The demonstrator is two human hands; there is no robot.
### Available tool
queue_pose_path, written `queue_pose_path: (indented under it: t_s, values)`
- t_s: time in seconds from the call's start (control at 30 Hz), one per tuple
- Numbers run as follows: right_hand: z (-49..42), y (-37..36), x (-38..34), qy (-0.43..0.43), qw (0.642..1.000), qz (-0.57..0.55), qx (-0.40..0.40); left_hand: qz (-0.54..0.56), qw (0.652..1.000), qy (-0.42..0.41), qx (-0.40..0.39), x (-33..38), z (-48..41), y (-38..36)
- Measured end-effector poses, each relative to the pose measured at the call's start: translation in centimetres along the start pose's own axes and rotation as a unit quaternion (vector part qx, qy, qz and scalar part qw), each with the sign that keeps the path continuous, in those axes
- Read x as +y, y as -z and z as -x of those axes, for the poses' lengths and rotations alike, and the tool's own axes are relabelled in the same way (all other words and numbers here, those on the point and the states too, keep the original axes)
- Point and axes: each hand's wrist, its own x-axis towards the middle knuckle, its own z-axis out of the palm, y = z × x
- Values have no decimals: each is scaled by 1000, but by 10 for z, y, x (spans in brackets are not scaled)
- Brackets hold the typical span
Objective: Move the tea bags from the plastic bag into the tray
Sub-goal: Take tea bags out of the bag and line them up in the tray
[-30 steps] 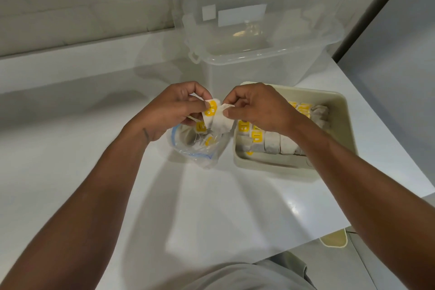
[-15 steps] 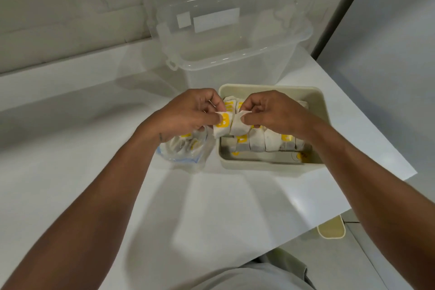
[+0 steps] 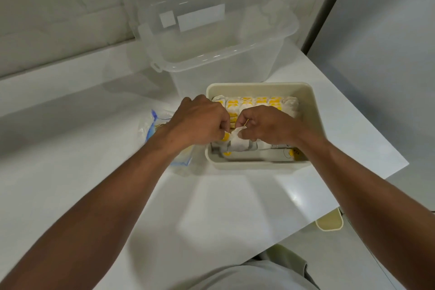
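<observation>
Left hand point(image 3: 200, 122) and right hand point(image 3: 263, 125) both pinch one white paper tea bag point(image 3: 237, 142) low over the cream plastic tray point(image 3: 315, 110), likely to seat it in the near row.

You held a tea bag point(image 3: 238, 144) at the tray's point(image 3: 316, 125) near end.
Your left hand point(image 3: 197, 122) and right hand point(image 3: 267, 126) both pinched it.

The tray point(image 3: 259, 165) is cream. Its tea bags point(image 3: 261, 101) are white with yellow tags; the nearest tea bag point(image 3: 237, 145) shows plain white. The plastic bag point(image 3: 150, 125) is clear with a blue strip. The storage box point(image 3: 211, 59) is clear, with white labels. The table point(image 3: 211, 207) is glossy white.
</observation>
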Motion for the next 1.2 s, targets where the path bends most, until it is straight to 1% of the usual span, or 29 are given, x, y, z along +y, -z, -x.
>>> queue_pose_path:
  t_s: [0.1, 0.17, 0.23, 0.27, 0.33, 0.4, 0.43, 0.5, 0.53, 0.63, 0.83, 0.93, 1.07, 1.2]
  values:
    - [-2, -1, 0, -5, 1000, 3, -1, -28, 1000, 1, 10, -1, -2, 0]
    - [-4, -2, 0, 0, 1000, 22, 19, -57, 998, -11, 14, -2, -3, 2]
    - [-4, -3, 1, 6, 998, 47, 30, -57, 998, -29, -7, -2, -2, 5]
    - [-3, -3, 2, 5, 998, 54, 18, -44, 998, -38, -31, -1, -2, 6]
    - [-2, -5, 3, -8, 999, 37, -38, -28, 996, -49, -75, 2, -1, 8]
    - [-3, -9, 2, -20, 996, 27, -82, -73, 993, -60, -77, 9, -2, 5]
    - [-5, -13, 4, -22, 995, 49, -80, -120, 989, -60, -59, 13, -5, 3]
    - [-13, -22, 7, -20, 991, 126, -45, -211, 976, -51, -24, 20, -11, -2]
    - [-16, -25, 8, -21, 989, 145, -30, -240, 970, -49, -17, 23, -14, -4]
    - [-22, -30, 12, -32, 991, 126, -17, -272, 961, -49, -10, 24, -22, -7]
    - [-27, -33, 20, -34, 991, 128, 19, -267, 963, -32, -1, 15, -27, -12]
    - [-26, -36, 20, -20, 988, 151, 33, -247, 969, -23, -17, 12, -30, -15]
    - [-23, -33, 20, -13, 992, 113, 52, -207, 977, -38, -43, 9, -31, -14]
    - [-22, -31, 23, -27, 990, 136, 41, -189, 979, -58, -53, 9, -28, -5]
